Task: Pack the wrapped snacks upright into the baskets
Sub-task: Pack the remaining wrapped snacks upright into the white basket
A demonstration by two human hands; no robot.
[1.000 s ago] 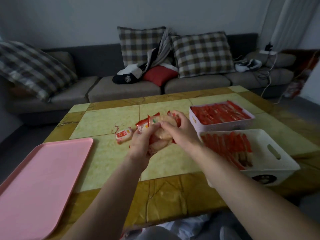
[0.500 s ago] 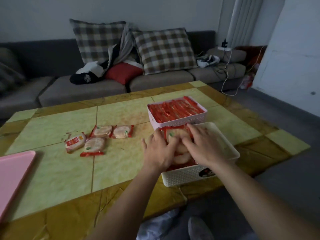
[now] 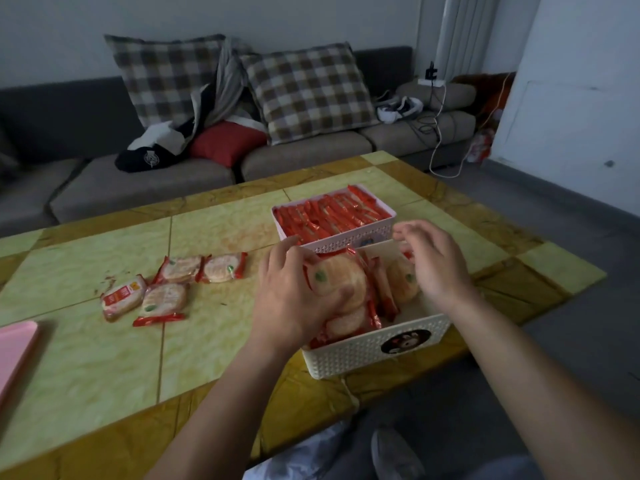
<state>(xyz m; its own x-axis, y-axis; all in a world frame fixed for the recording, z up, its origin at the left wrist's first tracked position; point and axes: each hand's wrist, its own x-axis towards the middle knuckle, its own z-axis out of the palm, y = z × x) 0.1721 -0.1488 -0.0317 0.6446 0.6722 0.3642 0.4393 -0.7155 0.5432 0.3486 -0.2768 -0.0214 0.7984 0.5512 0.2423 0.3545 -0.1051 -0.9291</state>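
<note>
Wrapped snacks (image 3: 334, 284) bunched in left hand (image 3: 294, 299), fingers curled round them, over left end of white basket (image 3: 374, 351). Right hand (image 3: 436, 268) above basket's right side, fingers loose, gripping nothing. Pink basket (image 3: 346, 242) full, just behind. Four loose snacks (image 3: 166, 289) flat on table (image 3: 104, 358) to left; pink tray (image 3: 14, 344) at left edge.

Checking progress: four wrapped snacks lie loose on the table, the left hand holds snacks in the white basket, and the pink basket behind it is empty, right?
No. The head view shows the pink basket packed full of red-wrapped snacks, not empty. The rest holds: four loose snacks on the table, the left hand holding snacks in the white basket.
</note>
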